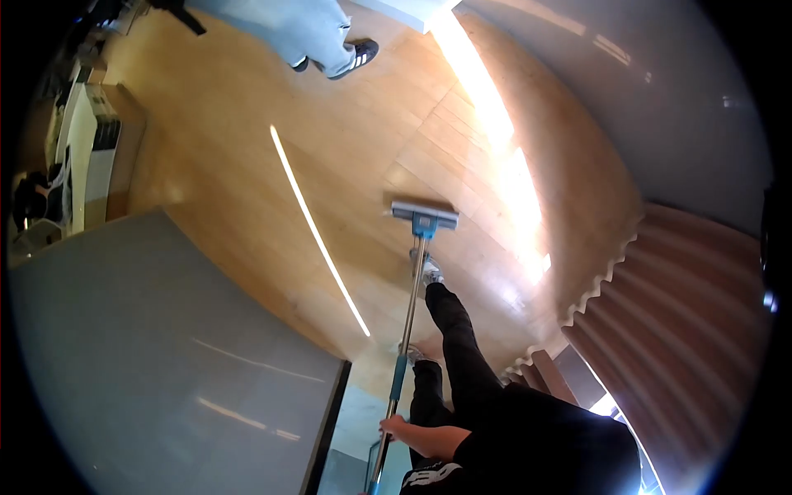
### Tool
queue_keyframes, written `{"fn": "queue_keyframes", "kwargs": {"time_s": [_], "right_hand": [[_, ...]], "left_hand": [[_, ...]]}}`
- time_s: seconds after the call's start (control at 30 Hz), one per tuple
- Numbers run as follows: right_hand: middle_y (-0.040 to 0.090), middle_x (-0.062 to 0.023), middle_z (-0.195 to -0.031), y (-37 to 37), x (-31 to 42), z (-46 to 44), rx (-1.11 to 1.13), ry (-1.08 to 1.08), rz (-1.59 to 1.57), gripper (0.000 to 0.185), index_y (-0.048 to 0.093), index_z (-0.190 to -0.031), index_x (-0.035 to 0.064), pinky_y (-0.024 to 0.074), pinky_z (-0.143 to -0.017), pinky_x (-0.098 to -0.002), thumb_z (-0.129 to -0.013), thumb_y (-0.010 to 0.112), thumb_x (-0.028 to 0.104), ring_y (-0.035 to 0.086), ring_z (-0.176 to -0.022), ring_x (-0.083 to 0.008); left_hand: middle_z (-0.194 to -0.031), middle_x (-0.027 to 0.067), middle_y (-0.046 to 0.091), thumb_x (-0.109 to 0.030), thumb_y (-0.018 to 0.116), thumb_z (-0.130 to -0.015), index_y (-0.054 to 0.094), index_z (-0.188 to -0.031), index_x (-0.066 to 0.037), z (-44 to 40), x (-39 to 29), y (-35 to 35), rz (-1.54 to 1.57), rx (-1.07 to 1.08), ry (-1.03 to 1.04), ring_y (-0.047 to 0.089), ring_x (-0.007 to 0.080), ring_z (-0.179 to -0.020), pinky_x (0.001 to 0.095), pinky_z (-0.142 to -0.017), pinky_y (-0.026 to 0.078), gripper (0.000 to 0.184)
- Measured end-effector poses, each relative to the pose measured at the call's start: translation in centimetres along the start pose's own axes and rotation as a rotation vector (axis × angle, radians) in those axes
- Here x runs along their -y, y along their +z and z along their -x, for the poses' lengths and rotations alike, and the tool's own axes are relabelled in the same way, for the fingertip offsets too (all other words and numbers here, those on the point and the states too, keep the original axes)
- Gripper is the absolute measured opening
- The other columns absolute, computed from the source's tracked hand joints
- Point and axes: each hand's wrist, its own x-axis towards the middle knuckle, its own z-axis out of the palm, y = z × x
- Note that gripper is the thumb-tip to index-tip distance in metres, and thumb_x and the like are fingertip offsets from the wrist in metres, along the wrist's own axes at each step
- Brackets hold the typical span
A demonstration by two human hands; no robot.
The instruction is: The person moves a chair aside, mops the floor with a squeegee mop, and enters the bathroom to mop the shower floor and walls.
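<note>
My right hand (394, 426) is wrapped around the metal pole of a mop (410, 309), just below its blue grip sleeve. The pole runs up the view from the bottom edge. At its far end, a flat, wide mop head (424, 215) with a blue joint lies on the wooden floor (363, 165), a little ahead of my front shoe (431, 269). My forearm reaches across from a black sleeve. My left hand does not show.
A person in light blue jeans (285, 29) and dark striped shoes stands at the top. Grey glossy panels (165, 355) flank the floor at left and upper right. A pleated brown curtain (668, 313) hangs at right. A white-topped counter (95, 157) stands far left. Bright sunlight (487, 91) streaks the floor.
</note>
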Motion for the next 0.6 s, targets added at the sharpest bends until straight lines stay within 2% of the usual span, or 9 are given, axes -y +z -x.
{"fn": "queue_keyframes", "kwargs": {"time_s": [0.03,0.17,0.27,0.3,0.33,0.37,0.47,0.57,0.6], "right_hand": [[0.057,-0.0113,-0.072,0.7,0.1,0.0,0.173,0.211,-0.142,0.013,0.05,-0.084,0.0009,0.0506,-0.052,-0.0348,-0.075,0.054,0.01,0.06,-0.065,-0.0244],[0.057,-0.01,-0.071,0.5,3.7,-1.4,0.352,0.061,-0.368,0.013,0.051,-0.082,0.0018,0.0509,-0.055,-0.0366,-0.072,0.056,0.008,0.06,-0.063,-0.0252],[0.058,-0.0089,-0.069,-2.5,9.7,-7.1,0.208,-0.26,-0.172,0.009,0.055,-0.078,0.0047,0.051,-0.055,-0.0341,-0.07,0.057,0.009,0.06,-0.062,-0.0214],[0.058,-0.0073,-0.057,-4.5,12.4,-9.0,0.135,-0.33,-0.295,0.014,0.058,-0.063,0.005,0.0443,-0.044,-0.0306,-0.066,0.057,0.019,0.057,-0.05,-0.0163],[0.058,-0.0086,-0.057,-8.1,16.0,-10.1,0.026,-0.516,0.003,0.017,0.058,-0.061,0.0041,0.0454,-0.047,-0.0317,-0.064,0.058,0.02,0.057,-0.051,-0.0184],[0.058,-0.0092,-0.057,-11.2,19.7,-11.6,-0.109,-0.598,-0.05,0.018,0.058,-0.059,0.0038,0.0464,-0.05,-0.0327,-0.063,0.059,0.022,0.057,-0.052,-0.0198],[0.058,-0.0112,-0.062,-23.6,31.4,-11.0,-0.408,-0.755,-0.268,0.023,0.056,-0.071,0.0024,0.0473,-0.056,-0.0349,-0.061,0.062,0.023,0.059,-0.062,-0.0233],[0.053,-0.0254,-0.088,-34.8,40.4,-4.9,-0.7,-0.892,-0.101,0.061,0.025,-0.116,-0.0015,0.0458,-0.067,-0.0424,-0.064,0.052,0.015,0.055,-0.082,-0.0368],[0.053,-0.027,-0.09,-37.1,42.6,-3.4,-0.851,-0.965,-0.077,0.069,0.017,-0.124,-0.0004,0.0451,-0.07,-0.0431,-0.064,0.049,0.014,0.054,-0.084,-0.0388]], "left_hand": [[-0.052,0.0159,0.054,-0.033,0.061,-0.066,0.054,-0.059,0.0,0.5,0.8,-0.9,-0.02,-0.023,-0.009,0.056,0.0319,-0.054,0.0406,-0.051,0.043,0.034],[-0.053,0.0172,0.054,-0.032,0.06,-0.066,0.053,-0.06,0.001,-2.4,1.0,-3.5,-0.133,-0.121,0.073,0.056,0.0338,-0.057,0.0417,-0.052,0.043,0.034],[-0.054,0.0182,0.054,-0.031,0.059,-0.065,0.053,-0.06,0.001,-9.3,-3.7,-4.9,-0.264,-0.219,0.298,0.056,0.0353,-0.059,0.0426,-0.054,0.043,0.033],[-0.059,0.0192,0.055,-0.029,0.056,-0.066,0.054,-0.062,0.001,-10.0,-9.0,-5.6,-0.286,-0.262,0.374,0.055,0.0366,-0.062,0.0431,-0.055,0.043,0.031],[-0.064,0.02,0.056,-0.03,0.054,-0.067,0.055,-0.065,0.001,-12.4,-13.3,-5.9,-0.381,-0.271,0.445,0.055,0.0374,-0.065,0.0438,-0.058,0.043,0.031],[-0.066,0.0217,0.056,-0.03,0.059,-0.065,0.056,-0.067,0.002,-14.7,-17.7,-5.8,-0.338,-0.286,0.462,0.056,0.0363,-0.068,0.0423,-0.056,0.044,0.032],[-0.066,0.023,0.055,-0.029,0.054,-0.067,0.056,-0.069,0.001,-17.8,-34.1,-4.5,-0.253,-0.38,0.717,0.055,0.0385,-0.066,0.0452,-0.059,0.043,0.03],[-0.069,0.023,0.055,-0.032,0.051,-0.073,0.055,-0.072,0.001,-16.3,-50.0,-3.2,-0.158,-0.281,0.692,0.054,0.0396,-0.07,0.0455,-0.06,0.042,0.033],[-0.043,0.0096,0.047,-0.03,0.053,-0.074,0.05,-0.061,0.0,-17.5,-53.6,-2.3,-0.038,-0.386,0.972,0.049,0.0207,-0.035,0.0335,-0.036,0.039,0.032]]}}
